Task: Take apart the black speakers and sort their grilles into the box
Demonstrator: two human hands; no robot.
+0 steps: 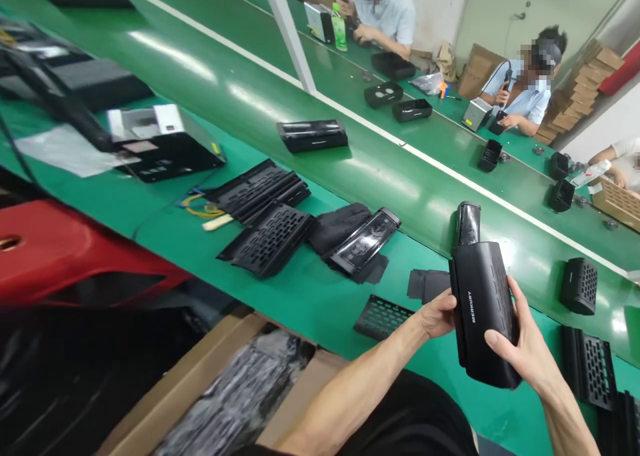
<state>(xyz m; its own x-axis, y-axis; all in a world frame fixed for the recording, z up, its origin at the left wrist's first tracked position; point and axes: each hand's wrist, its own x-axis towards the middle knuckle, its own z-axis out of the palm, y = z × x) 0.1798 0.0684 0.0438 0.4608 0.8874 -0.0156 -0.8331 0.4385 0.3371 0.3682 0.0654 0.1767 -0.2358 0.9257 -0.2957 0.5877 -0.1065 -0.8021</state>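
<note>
Both hands hold a black plastic casing (483,316) lettered MERKURY, tilted above the green bench. My left hand (440,313) grips its left edge, fingers partly hidden behind it. My right hand (525,343) wraps the right side, thumb lying across the front face. Just beyond the casing's far end stands a glossy black part (469,224). Thin black sheets (429,284) lie left of the casing. A slotted black panel (384,317) rests near my left forearm.
Slotted black panels (267,239) and a glossy-faced casing (365,239) lie along the bench. On the green belt sits another casing (313,136). An open cardboard box (180,389) and a red stool (75,249) are at lower left. Co-workers sit across the line.
</note>
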